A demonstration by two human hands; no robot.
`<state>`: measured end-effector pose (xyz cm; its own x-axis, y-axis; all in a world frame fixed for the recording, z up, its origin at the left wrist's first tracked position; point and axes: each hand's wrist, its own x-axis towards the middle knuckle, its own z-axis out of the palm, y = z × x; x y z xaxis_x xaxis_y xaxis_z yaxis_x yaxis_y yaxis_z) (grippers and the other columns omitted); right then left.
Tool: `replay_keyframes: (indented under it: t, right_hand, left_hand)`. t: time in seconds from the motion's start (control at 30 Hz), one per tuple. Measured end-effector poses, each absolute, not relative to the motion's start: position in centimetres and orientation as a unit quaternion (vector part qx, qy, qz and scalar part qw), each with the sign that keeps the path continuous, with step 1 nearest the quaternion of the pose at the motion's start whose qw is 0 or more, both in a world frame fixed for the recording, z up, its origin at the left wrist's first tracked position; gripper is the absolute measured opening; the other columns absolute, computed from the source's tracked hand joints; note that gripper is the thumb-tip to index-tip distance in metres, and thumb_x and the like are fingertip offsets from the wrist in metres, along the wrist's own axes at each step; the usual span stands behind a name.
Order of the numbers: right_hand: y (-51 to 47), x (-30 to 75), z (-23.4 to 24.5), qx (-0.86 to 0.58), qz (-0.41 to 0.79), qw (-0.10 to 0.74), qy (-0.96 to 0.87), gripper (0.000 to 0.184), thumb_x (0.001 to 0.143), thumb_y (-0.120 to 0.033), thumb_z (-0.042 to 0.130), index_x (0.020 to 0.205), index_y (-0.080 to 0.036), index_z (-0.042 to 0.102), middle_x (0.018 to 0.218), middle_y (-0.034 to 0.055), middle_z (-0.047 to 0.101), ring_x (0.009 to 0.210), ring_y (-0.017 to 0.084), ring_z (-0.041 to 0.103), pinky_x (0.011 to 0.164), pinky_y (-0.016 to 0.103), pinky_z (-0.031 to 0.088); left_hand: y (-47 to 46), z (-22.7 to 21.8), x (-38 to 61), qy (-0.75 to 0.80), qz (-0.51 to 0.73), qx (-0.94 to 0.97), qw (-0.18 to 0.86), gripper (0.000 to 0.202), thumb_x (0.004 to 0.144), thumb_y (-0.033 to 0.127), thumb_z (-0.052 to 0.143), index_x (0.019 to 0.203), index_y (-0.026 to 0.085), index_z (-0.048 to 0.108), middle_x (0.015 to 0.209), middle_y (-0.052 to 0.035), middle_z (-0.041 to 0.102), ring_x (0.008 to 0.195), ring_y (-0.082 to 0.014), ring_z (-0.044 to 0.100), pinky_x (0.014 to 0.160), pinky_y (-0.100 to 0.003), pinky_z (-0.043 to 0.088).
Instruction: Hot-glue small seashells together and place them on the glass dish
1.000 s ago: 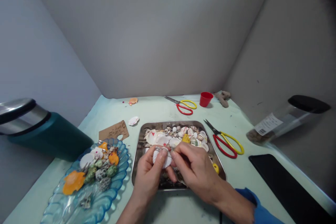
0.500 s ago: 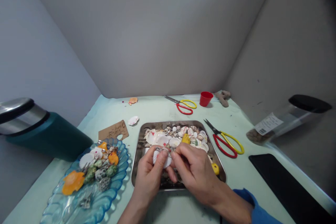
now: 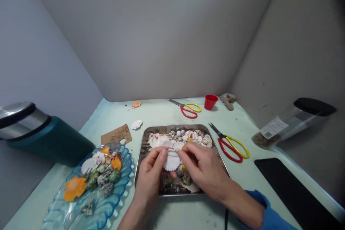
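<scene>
A white, ribbed scallop shell (image 3: 171,161) is held over the metal tray (image 3: 138,167), its scalloped edge toward me. My left hand (image 3: 153,167) pinches it by the upper left edge between thumb and fingers. At the upper right edge, the closed thumb and fingertips of my right hand (image 3: 203,169) meet the same shell. Whether a small piece is also pinched there I cannot make out. Under both hands the tray is filled with seashells (image 3: 159,139), mostly white, some spotted. Yellow and green pieces show partly beneath my right hand.
A blue scalloped plate (image 3: 122,190) with shells and orange pieces lies left, beside a teal bottle (image 3: 58,140) and brown card (image 3: 115,134). Two pairs of scissors (image 3: 234,147), a red cup (image 3: 210,102), a clear jar (image 3: 280,127) and a black flat object (image 3: 291,187) lie beyond or right.
The white shell has turned so that its ribbed face and scalloped edge show more fully. Both hands have shifted slightly, and my right fingertips are now at the shell's upper edge.
</scene>
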<state>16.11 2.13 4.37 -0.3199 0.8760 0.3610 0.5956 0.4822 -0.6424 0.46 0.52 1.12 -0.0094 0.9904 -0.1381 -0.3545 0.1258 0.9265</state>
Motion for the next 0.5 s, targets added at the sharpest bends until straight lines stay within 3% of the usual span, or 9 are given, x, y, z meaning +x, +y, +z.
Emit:
replay_keyframes:
  t: [0.5]
  right_hand:
    - [2.08, 15.97, 4.22, -0.465, 0.214, 0.356, -0.782, 0.023, 0.091, -0.022, 0.045, 0.069, -0.019, 0.048, 0.061, -0.0033, 0.050, 0.056, 0.011, 0.047, 0.055, 0.023, 0.033]
  left_hand:
    - [0.23, 1.25, 0.66, 0.439, 0.529, 0.362, 0.629, 0.025, 0.075, 0.036, 0.067, 0.079, 0.012, 0.065, 0.059, 0.0002, 0.061, 0.047, -0.0089, 0.053, 0.043, -0.019, 0.045]
